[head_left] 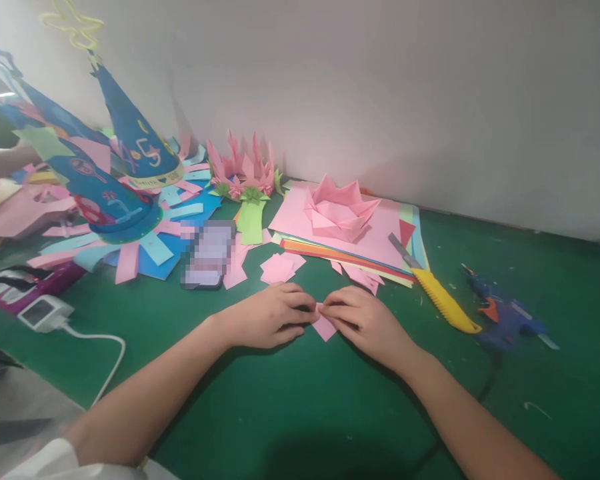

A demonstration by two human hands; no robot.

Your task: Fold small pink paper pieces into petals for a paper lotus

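Note:
A small pink piece of paper (325, 328) lies on the green table between my hands, its lower corner pointing toward me. My left hand (273, 317) pinches its upper left side, fingertips pressed down on it. From the other side, my right hand (365, 320) pinches the upper right part with thumb and fingers. The fingers cover the paper's upper edge, so any fold there is hidden. Just beyond my left hand is a loose pile of pink paper pieces (281, 267). More pink pieces (363, 277) lie beyond my right hand.
A folded pink paper flower (343, 213) sits on stacked coloured sheets (280, 223). Rightward lie a yellow-handled knife (447, 300) and a blue glue gun (510, 317). Leftward are a phone (210, 257), blue cone hats (135, 140), a pink paper crown (243, 170) and a white charger (45, 313). Another person's arm (5, 163) reaches in.

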